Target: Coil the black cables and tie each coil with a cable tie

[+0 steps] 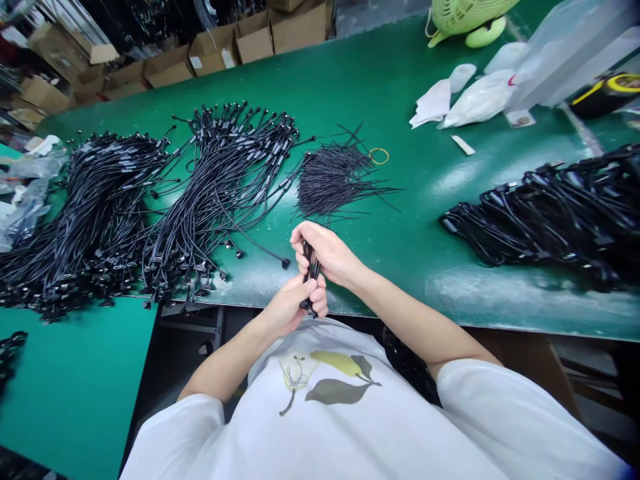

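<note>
Close to my body at the table's front edge, a folded black cable (313,268) is held between both hands. My left hand (295,300) is closed around its lower end, where dark connector parts stick out below the fingers. Above it, my right hand (325,250) curls its fingers round the upper part of the bundle. Whether a tie is on the cable is hidden by the fingers. Just beyond my hands lies a pile of thin black twist ties (330,177). To its left are two large heaps of loose black cables, one nearer (215,180) and one farther left (110,193).
Bundled black cables (560,213) are piled at the right on the green table (380,87). A yellow rubber band (379,156) lies beside the ties. Farther back are white paper scraps (433,103), a tape measure (607,93) and a light green fan (465,20). Cardboard boxes (215,50) line the far edge.
</note>
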`<state>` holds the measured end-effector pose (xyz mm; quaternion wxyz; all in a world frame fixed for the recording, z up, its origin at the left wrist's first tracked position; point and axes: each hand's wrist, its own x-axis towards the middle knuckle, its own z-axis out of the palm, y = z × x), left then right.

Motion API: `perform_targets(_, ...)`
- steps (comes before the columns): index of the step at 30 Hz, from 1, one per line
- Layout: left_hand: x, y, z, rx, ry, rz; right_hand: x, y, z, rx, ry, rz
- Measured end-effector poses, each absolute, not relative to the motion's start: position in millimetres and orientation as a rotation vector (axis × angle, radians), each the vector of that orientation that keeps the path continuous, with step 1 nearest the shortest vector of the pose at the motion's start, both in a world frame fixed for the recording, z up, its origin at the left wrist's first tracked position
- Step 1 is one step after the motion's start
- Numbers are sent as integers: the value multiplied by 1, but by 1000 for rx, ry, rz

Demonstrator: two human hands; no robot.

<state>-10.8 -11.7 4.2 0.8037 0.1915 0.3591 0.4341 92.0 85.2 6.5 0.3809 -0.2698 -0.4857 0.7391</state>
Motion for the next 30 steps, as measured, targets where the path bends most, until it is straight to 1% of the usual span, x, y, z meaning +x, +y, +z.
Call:
perform_targets(3, -14, -1, 0, 296, 818, 1131, 108, 84, 2, -841, -1657, 1275)
perform_targets(5, -17, 9, -3, 258, 873, 1285, 114, 73, -2, -876, -1888, 953)
perform_targets(9, -20, 24, -7, 231, 1001, 1467, 107, 45, -16, -905, -2266, 534)
perform_targets(12, -19, 27, -8, 209, 1003, 1455, 100, 41, -26, -896, -2344, 294)
perform_targets(17, -21, 26, -10, 110, 1012, 1350, 109, 55, -31, -563, -2459, 81)
perform_targets(20, -25, 27, -9, 45, 1004, 1300, 117, 57, -36, -356, -2479, 85)
perform_targets(24, -29, 29, -6, -21, 968, 1256, 125, 57, -42, -328, -2487, 199)
perform_targets(27, -27, 30, -5, -42, 963, 1192, 126, 59, -45, -291, -2459, 208)
perform_targets(30, -23, 33, -4, -54, 937, 1206, 122, 58, -48, -401, -2457, 202)
